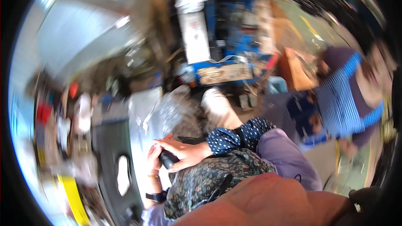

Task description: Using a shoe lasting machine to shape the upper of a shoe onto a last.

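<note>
A small black rounded object (168,158), its exact kind hard to make out, sits between my two hands above my lap. My right hand (186,152), coming out of a dark polka-dot sleeve, reaches over it from the right with the fingers curled around it. On its left side my left hand (154,161) closes against it, with a dark band on the wrist. The two hands meet at the fingers, which hide part of the object. Beneath them lies a dark floral apron (217,171). Just beyond is a crumpled clear plastic bag (180,111).
Left of me stand a grey metal surface (144,109) and a dark panel (111,155) with a white sole-shaped piece (123,175). Ahead is a blue cluttered bench (234,65) with a long white box (195,37). A person in blue stripes (341,96) is at the right.
</note>
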Available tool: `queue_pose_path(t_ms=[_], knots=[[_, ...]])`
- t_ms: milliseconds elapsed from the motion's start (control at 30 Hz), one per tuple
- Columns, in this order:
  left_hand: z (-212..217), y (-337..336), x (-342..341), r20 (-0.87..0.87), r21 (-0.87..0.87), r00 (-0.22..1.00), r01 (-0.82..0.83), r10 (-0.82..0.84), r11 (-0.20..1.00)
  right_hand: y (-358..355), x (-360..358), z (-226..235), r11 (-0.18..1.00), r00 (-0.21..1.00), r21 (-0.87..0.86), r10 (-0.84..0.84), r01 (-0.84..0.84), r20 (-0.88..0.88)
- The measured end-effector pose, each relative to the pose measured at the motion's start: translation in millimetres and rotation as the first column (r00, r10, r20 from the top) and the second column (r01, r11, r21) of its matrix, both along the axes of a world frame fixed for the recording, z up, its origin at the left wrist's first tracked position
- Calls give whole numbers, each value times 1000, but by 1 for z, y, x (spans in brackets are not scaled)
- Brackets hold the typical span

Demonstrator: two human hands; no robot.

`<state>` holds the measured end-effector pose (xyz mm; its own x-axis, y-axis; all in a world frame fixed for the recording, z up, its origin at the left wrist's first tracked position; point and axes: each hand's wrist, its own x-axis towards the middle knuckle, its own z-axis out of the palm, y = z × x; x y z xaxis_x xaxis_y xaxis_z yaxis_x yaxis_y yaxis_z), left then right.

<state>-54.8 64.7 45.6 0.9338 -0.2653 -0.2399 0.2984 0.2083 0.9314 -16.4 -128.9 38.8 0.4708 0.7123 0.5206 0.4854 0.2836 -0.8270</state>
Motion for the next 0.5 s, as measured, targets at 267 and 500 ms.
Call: queue_pose_path(t_ms=[267, 500], knots=[[-45, 5, -134, -407, 191, 899, -88, 160, 978, -15, 10, -55, 806, 740, -169, 409, -567, -534], [12, -31, -83, 184, 933, 981, -154, -63, 326, -85, 98, -117, 933, 775, -276, -349, 232, -526]])
